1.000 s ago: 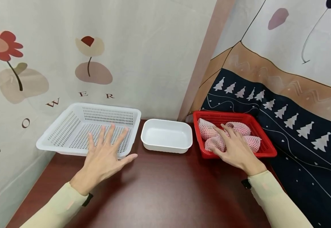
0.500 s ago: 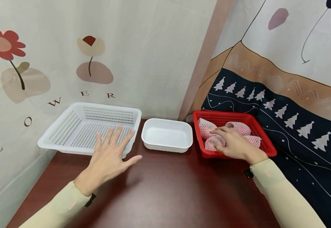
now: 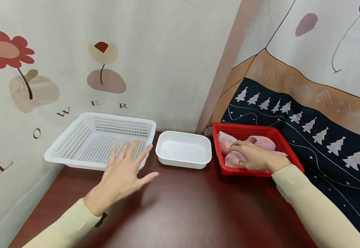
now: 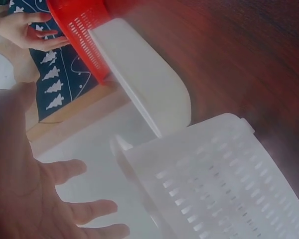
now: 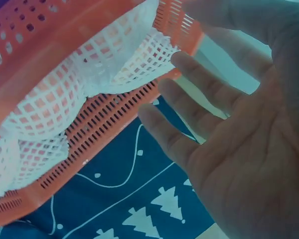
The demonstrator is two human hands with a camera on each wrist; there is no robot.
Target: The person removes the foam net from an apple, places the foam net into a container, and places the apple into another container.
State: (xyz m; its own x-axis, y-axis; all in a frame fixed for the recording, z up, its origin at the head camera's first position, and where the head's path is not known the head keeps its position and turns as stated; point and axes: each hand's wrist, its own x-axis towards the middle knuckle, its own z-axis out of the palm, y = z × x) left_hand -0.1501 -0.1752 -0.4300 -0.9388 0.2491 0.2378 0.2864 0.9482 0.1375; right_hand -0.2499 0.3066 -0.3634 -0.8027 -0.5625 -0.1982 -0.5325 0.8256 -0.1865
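Observation:
In the head view my right hand (image 3: 256, 156) hangs over the red basket (image 3: 291, 151), thumb and fingers apart around a net-wrapped item (image 3: 233, 159) at the basket's near left. The right wrist view has my right hand (image 5: 239, 134) with bent, parted fingers beside net-wrapped items (image 5: 50, 102); no grip on them is visible. Several such items in pinkish-white foam nets lie in the basket. My left hand (image 3: 119, 175) is spread, palm down, over the near right rim of the white perforated basket (image 3: 62, 161), holding nothing.
A small white tray (image 3: 184, 164) stands between the two baskets on the dark red table (image 3: 180, 206). Behind them hangs a pale printed curtain (image 3: 167, 69), with dark blue tree-patterned fabric (image 3: 332, 162) along the right side.
My right hand has lowered and turned left over the net-wrapped items, its fingers bending downward. My left hand has shifted slightly right. The head view has moved a little.

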